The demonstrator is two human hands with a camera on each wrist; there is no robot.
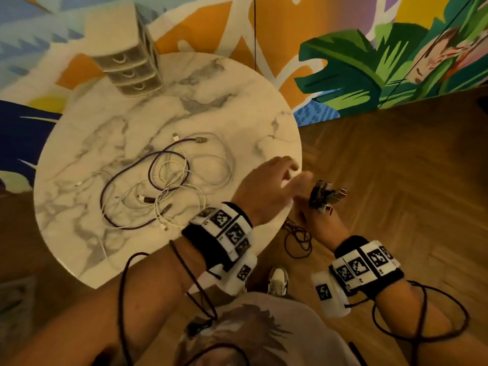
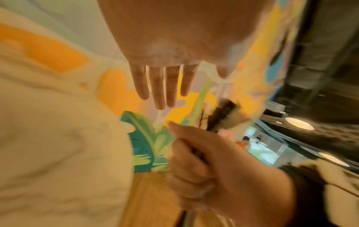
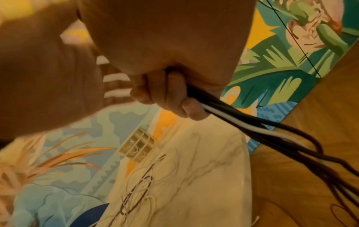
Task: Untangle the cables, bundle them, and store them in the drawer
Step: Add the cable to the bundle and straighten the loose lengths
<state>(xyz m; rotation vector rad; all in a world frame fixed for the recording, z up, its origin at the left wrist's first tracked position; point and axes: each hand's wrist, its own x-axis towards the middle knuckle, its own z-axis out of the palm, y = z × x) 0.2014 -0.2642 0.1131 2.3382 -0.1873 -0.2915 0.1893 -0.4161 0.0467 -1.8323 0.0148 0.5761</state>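
My right hand [image 1: 318, 220] is off the table's right edge and grips a bunch of dark and white cables [image 3: 250, 127]. Their plugs [image 1: 327, 196] stick up above the fist and the loose ends [image 1: 298, 239] hang toward the floor. In the right wrist view its fingers [image 3: 170, 95] curl tightly round the bunch. My left hand [image 1: 286, 173] hovers just left of the plugs, its fingers [image 2: 163, 89] straight and holding nothing. A tangle of white and dark purple cables [image 1: 163, 180] lies on the round marble table [image 1: 237, 101]. The small three-drawer unit [image 1: 129, 67] stands at the table's far edge, all its drawers closed.
A painted mural wall [image 1: 369, 62] runs behind the table, with wooden parquet floor [image 1: 396, 167] to the right. Dark wires from the wrist cameras loop over both forearms. A white shoe [image 1: 277, 281] shows on the floor below the hands.
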